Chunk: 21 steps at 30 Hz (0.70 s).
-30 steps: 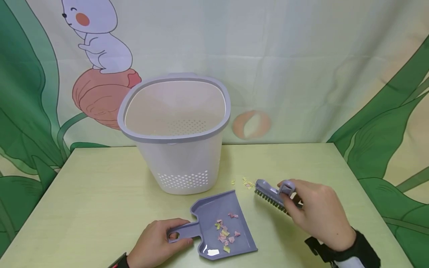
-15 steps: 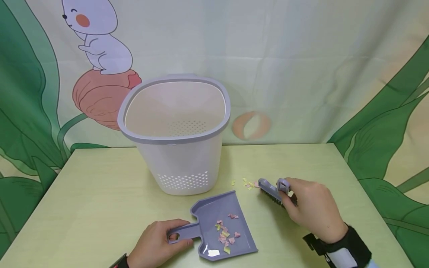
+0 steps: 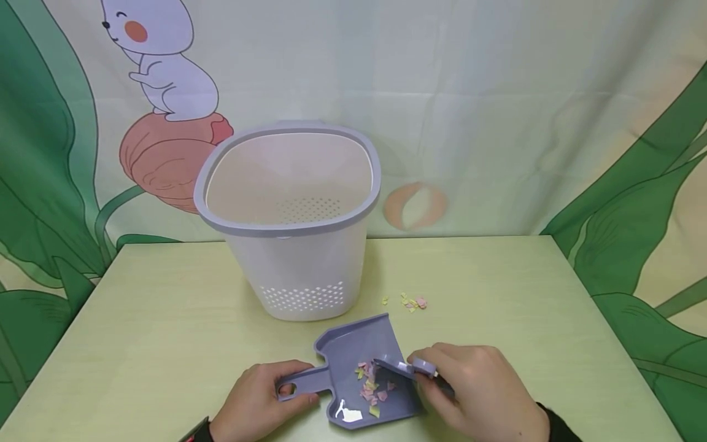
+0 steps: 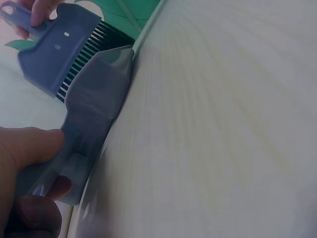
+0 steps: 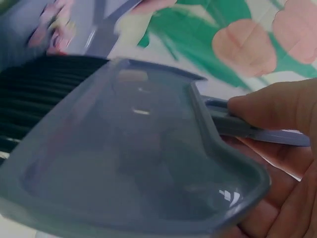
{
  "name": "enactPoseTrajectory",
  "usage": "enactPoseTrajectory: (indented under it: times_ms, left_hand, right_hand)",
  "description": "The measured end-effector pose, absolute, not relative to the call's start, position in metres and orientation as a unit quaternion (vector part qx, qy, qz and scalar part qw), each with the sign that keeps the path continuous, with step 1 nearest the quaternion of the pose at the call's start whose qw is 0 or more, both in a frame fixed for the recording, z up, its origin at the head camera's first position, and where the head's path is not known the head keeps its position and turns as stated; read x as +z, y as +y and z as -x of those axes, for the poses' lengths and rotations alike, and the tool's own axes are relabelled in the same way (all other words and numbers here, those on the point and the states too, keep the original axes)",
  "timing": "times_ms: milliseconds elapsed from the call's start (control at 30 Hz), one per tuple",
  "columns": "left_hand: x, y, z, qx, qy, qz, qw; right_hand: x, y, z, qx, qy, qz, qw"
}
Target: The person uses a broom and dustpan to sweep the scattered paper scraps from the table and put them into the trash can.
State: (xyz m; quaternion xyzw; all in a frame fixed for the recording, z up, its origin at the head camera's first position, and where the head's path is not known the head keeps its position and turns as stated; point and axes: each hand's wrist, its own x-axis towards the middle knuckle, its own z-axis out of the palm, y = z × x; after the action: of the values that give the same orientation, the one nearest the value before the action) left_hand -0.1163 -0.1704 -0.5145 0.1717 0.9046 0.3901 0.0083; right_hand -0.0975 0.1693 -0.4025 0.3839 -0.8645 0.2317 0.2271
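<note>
- Left grip (image 3: 256, 396): the person's left hand is clamped on the handle of the dustpan (image 3: 345, 344), thumb along one side, fingers curled round the other.
- Right grip (image 3: 475, 387): the right hand is clasped on the handle of the brush (image 3: 394, 367), thumb pressing one face, fingers under it in the right wrist view.
- Dustpan: on the counter (image 3: 166, 307), in front of the basket (image 3: 298, 228). Handle toward the person's left, wide front edge facing right.
- Brush: crosses the pan's front edge, far end over the pan, just beside the scraps in it. Dark bristles (image 5: 39, 94) sit at the pan's edge in the left wrist view; can't tell if they touch the pan floor.
- Pan scraps (image 3: 371, 387): small pink and yellow-green bits, bunched mid-pan, a few at the brush.
- Loose scraps (image 3: 421, 302): small yellow and pink cluster on the counter, right of the basket base, beyond the pan. One yellow bit sits nearer the basket.
- Basket: upright, pale body, lilac rim, perforated lower band.
- Backdrop (image 3: 486, 123): printed cloth behind the counter, white animal on a pink bud, green leaves at both sides.
</note>
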Motion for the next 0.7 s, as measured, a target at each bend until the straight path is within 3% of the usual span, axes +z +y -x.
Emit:
enactPoseTrajectory:
  times_ms: [133,233,400,700]
  left_hand:
    - [-0.514,-0.171,0.117,0.388,0.906,-0.169,0.013]
    - [-0.513,-0.171,0.117,0.386,0.907,-0.167,0.016]
    - [-0.513,-0.171,0.117,0.386,0.907,-0.167,0.015]
    - [-0.516,-0.171,0.117,0.387,0.906,-0.17,0.011]
  right_hand:
    - [-0.398,0.164,0.088,0.265,-0.866,-0.381,0.187]
    - [-0.395,0.166,0.088,0.277,-0.862,-0.382,0.187]
    - [-0.395,0.176,0.101,0.261,-0.846,-0.395,0.245]
    - [-0.402,0.197,0.125,0.2,-0.868,-0.339,0.304]
